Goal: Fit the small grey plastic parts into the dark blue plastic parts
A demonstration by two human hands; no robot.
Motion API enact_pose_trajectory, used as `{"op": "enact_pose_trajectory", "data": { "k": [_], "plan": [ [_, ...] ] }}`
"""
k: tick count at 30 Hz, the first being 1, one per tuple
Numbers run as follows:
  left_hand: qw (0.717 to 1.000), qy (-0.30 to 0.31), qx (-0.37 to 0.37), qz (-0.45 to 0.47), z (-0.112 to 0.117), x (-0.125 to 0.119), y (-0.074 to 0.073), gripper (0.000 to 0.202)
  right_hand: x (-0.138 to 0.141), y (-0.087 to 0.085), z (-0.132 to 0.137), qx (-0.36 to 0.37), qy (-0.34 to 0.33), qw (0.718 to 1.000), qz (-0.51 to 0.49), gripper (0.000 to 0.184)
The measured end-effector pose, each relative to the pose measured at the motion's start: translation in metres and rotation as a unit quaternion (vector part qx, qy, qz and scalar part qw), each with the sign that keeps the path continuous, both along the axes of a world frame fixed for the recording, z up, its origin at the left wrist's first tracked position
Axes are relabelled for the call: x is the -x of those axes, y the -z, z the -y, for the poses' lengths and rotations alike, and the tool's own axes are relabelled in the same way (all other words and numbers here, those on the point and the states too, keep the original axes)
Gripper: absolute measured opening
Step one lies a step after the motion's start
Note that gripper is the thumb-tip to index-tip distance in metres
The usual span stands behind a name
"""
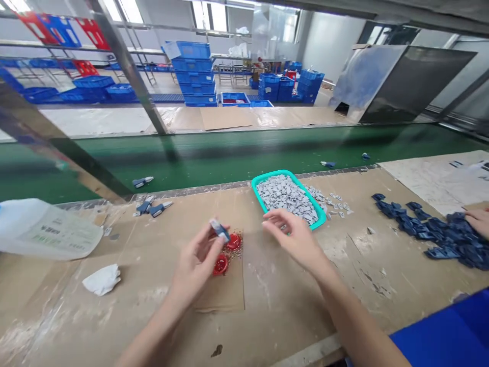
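Note:
My left hand [196,257] pinches a small navy and white plastic piece [219,231] between thumb and fingers. Just beyond and below it, two red round dishes [220,264] sit on a cardboard sheet [229,298], with reddish specks scattered around them. My right hand [296,239] hovers by the near left edge of a turquoise tray [321,216], thumb and index finger apart, nothing visible between them. Small pale grey pieces [286,193] fill that tray, and more lie loose on its right.
Navy pieces [431,229] lie heaped at right, where another person's hand [479,221] reaches in. Behind runs a green conveyor belt [229,158] carrying a few joined pieces. A white jug [46,229], crumpled tissue [102,280] and slanted metal post [130,66] stand left.

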State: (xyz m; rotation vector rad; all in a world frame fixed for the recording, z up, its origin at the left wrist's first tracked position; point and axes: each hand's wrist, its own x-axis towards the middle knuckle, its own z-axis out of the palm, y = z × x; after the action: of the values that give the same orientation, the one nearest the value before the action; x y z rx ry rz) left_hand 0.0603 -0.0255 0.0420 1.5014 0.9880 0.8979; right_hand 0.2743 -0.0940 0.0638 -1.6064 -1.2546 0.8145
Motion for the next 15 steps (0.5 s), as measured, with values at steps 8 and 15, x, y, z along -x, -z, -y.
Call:
{"op": "enact_pose_trajectory", "data": {
  "k": [8, 15],
  "plan": [
    [0.856, 0.004, -0.306, -0.416, -0.148, 0.000, 0.007, 0.060, -0.048, 0.021, -0.006, 0.115, 0.079, 0.943, 0.302, 0.017],
    [0.793, 0.011, -0.351, -0.498, -0.221, -0.022, 0.015, 0.075, -0.043, 0.028, -0.016, 0.137, 0.073, 0.939, 0.307, 0.010]
  ]
}}
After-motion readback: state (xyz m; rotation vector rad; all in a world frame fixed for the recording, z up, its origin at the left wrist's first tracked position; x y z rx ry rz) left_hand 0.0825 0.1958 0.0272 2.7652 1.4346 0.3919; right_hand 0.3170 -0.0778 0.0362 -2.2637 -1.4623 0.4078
